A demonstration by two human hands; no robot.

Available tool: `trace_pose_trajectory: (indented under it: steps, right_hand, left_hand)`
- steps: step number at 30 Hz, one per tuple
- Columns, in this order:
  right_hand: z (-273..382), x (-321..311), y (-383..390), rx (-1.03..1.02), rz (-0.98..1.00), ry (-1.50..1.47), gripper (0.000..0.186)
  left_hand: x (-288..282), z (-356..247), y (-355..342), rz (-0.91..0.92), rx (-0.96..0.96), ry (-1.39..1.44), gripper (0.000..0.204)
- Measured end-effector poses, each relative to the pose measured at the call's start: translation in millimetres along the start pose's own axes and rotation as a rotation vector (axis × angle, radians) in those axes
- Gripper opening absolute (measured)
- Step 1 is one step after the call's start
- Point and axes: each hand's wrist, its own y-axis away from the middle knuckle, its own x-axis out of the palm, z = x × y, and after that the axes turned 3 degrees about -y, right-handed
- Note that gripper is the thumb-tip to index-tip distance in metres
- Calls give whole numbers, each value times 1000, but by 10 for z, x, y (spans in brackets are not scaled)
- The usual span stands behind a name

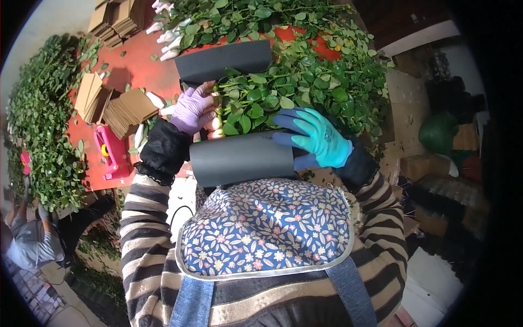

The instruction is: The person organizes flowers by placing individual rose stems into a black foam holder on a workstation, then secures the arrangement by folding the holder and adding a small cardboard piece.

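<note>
My left hand (192, 109), in a lilac glove, curls its fingers round pale rose heads (216, 132) at the left end of a leafy bunch (261, 101). My right hand (321, 139), in a teal and navy glove, lies with fingers stretched over the bunch's near edge and the right end of a black sheet (239, 159). This sheet bends in a curve just in front of my apron (267, 229). Beyond the bunch lies a ridged black sheet (223, 61). Leaves hide most stems and some rose heads.
The red table (144, 60) carries cardboard pieces (128, 111), a pink tape dispenser (111, 152) and more leafy stems with white-wrapped heads (171, 46) at the back. Greenery (46, 114) is heaped along the left. A person (35, 240) works at the lower left. Boxes (427, 166) stand at right.
</note>
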Motion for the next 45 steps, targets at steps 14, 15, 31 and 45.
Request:
trace_pose_trajectory:
  steps: [14,15,31,45]
  right_hand:
    - [-1015,698,-490,675,-550,-362,20]
    - [-908,624,-512,703,-513,-339,20]
    - [-4,119,-1184,115,-89,156,37]
    - [-122,435,-949,189,-3,198,51]
  left_hand:
    - [82,-174,532,-335,-419,370,38]
    - [-35,-263,695,-339,-650,454,38]
    - [44,-860,13,217,56,17,79]
    - [-558,-446,813,-566,-888,-417,46]
